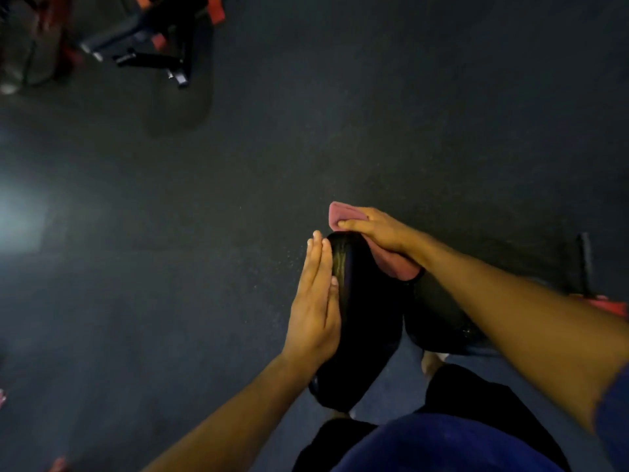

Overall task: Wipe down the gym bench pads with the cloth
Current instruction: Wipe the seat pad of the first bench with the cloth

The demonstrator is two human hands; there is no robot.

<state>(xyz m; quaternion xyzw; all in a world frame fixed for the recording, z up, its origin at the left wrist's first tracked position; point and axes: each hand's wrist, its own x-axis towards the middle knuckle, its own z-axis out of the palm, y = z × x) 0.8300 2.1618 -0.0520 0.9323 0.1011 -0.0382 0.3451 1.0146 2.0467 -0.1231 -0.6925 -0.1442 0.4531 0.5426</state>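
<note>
A black bench pad (366, 301) stands below me, seen nearly end-on, with a second black pad (434, 318) beside it on the right. My left hand (316, 301) lies flat with straight fingers against the first pad's left side. My right hand (377, 229) holds a pink cloth (343, 212) and presses it onto the pad's far top end; more of the cloth bunches under my wrist. The pads' lower parts are hidden by my arms and body.
Dark rubber gym floor (374, 114) spreads all around. A black and orange machine frame (153, 46) stands at the far upper left. A dark bar and a red part (602, 301) sit at the right edge. My dark trousers and blue shirt fill the bottom.
</note>
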